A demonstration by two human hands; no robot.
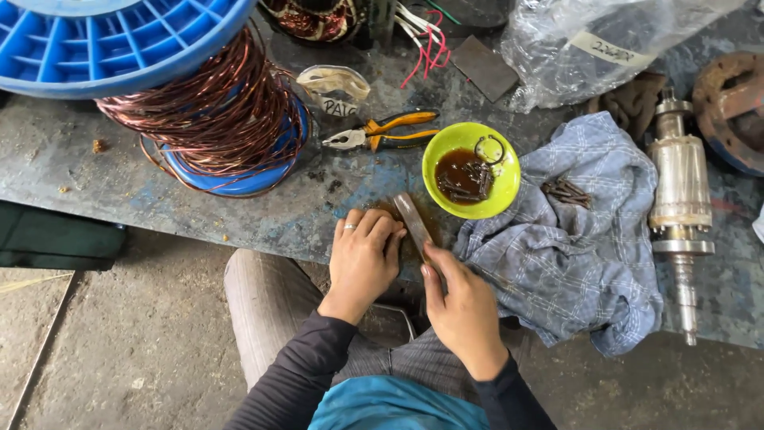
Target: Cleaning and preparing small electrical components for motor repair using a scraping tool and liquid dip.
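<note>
a flat, narrow grey metal bar (415,221) lies slanted on the worn blue-grey metal desk (95,159), caught between both hands at the near edge. the left hand (364,256) rests palm down on the desk, a ring on one finger, its fingers (374,227) pressed together and curled, their tips touching the bar's left side. the right hand (463,306) comes up from below, fingers closed around the bar's lower end with the thumb (434,279) laid along it.

just beyond the fingertips sits a yellow-green plastic bowl (471,170) holding brown liquid, dark rusty bolts and a wire ring. to the right of the right-hand fingers spreads a crumpled blue-grey checked cloth (565,255), with a small heap of rusty screws (566,191) on it. further right lies a silvery steel motor rotor with its shaft (680,199). past the bowl, beyond the left-hand fingers, lie orange-handled pliers (382,131). far to the left of those fingers stands a blue plastic spool wound with copper wire (215,119). a clear plastic bag (589,48) lies at the far side of the desk.
</note>
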